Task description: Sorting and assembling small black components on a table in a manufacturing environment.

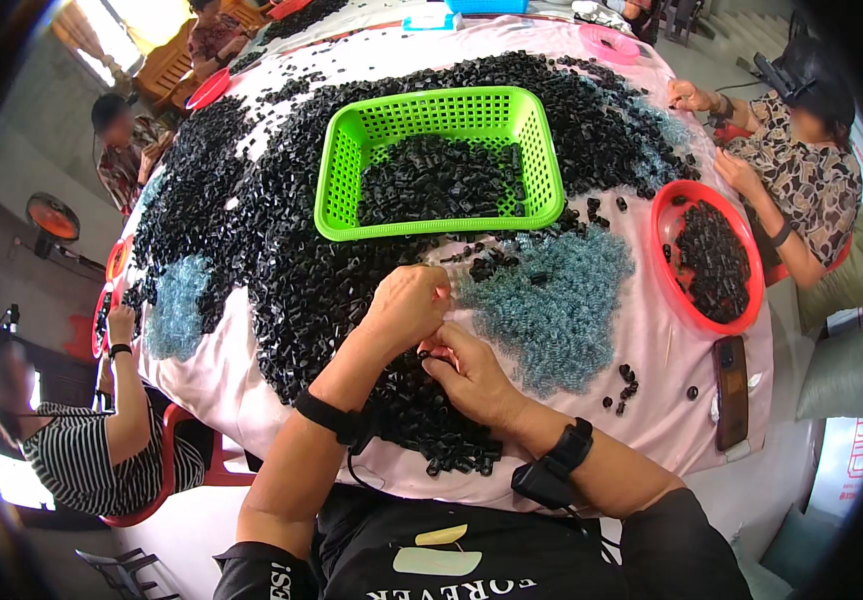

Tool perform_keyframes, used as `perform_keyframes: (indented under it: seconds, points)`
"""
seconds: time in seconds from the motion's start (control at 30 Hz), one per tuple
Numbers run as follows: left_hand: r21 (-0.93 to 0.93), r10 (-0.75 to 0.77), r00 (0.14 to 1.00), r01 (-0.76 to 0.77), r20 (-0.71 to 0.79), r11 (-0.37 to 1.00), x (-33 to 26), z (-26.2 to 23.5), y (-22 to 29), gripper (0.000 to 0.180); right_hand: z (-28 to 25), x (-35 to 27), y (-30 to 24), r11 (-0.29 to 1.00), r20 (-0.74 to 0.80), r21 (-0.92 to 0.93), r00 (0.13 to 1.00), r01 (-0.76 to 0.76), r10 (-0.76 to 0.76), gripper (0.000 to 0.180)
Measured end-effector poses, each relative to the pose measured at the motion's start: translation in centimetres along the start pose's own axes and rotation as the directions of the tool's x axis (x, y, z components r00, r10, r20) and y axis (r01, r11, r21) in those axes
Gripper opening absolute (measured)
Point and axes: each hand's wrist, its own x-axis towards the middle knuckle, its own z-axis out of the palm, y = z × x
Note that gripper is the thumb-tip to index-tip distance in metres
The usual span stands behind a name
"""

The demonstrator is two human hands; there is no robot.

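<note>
My left hand [409, 306] is curled closed above the black heap, and its fingertips hide whatever they pinch. Just below and to its right, touching or nearly so, my right hand [473, 372] is closed on a small black plastic piece [424, 354] that shows by the thumb. Under and around both hands spreads a large pile of similar small black pieces [296, 320]. To the right of my hands lies a heap of clear bluish small parts, perhaps springs [551, 315]. Beyond them, a green plastic basket [441, 230] holds many black pieces.
At right stand a red bowl [659, 255] of black pieces and a dark phone [731, 395] by the edge of the pink tablecloth [651, 420]. Another clear heap [179, 310] lies left. Other people sit around the table, one at right [801, 150], one at left [101, 450].
</note>
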Motion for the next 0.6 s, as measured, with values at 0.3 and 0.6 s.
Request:
perform_keyframes:
  seconds: [0.3,0.6]
  points:
    - [-0.048,0.005,0.994,-0.010,-0.105,0.999,-1.3,-0.8,-0.3,0.014,0.3,0.0,0.8,0.996,-0.073,0.089,0.997,-0.018,0.024,0.017]
    - [-0.156,-0.066,0.982,0.038,-0.177,0.987,-5.6,-2.9,0.3,0.011,-0.2,0.2,-0.2,0.941,-0.191,0.315,0.963,-0.122,0.188,0.011]
